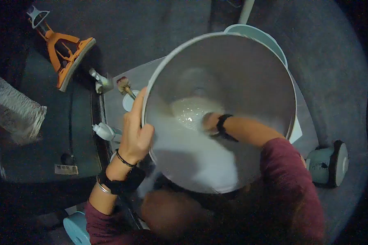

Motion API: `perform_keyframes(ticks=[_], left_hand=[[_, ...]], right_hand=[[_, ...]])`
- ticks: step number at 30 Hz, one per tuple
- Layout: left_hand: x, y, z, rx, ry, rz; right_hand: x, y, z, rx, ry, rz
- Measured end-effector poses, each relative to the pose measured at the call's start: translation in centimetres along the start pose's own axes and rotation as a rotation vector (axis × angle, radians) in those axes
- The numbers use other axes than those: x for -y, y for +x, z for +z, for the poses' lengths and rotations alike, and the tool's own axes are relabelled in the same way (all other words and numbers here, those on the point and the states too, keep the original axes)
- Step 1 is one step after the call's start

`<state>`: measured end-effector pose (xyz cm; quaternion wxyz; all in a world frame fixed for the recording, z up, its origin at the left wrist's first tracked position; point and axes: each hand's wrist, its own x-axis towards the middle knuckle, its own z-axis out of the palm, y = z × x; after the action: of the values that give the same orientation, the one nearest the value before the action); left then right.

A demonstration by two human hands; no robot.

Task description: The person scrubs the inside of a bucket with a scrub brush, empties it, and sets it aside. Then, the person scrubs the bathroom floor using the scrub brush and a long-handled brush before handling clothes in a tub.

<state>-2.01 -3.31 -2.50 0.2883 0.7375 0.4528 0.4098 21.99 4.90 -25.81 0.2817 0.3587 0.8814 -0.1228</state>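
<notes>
A large round drum-like container [257,81] with a pale rim and smooth grey inner wall has its mouth turned toward me. Foamy, sparkling liquid [188,112] sits deep inside it. My left hand [135,130] is closed on the left side of the rim, thumb near the edge and fingers along the outside. Reaching in over the right side, my right hand [211,123] is at the edge of the foam. It is blurred and its fingers do not show, so whether it holds something is hidden.
Left of the container are a brush with dried bristles [124,85], a white bottle [105,131] and a spray bottle [100,81]. An orange-framed mop head [69,57] is at upper left. A pale green basin [270,41] stands behind; a green canister [325,164] lies right.
</notes>
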Motion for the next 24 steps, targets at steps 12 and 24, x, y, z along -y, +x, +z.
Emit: perform_keyframes(ticks=[12, 24], left_hand=[[0.3, -1.1, 0.5, -0.007, -0.07, 0.001], [0.8, -2.8, -0.8, -0.045, 0.039, -0.007]], right_hand=[[6.0, -6.5, -5.5, 0.376, 1.549, -0.001], [9.1, -6.5, -5.7, -0.071, 0.863, 0.347]])
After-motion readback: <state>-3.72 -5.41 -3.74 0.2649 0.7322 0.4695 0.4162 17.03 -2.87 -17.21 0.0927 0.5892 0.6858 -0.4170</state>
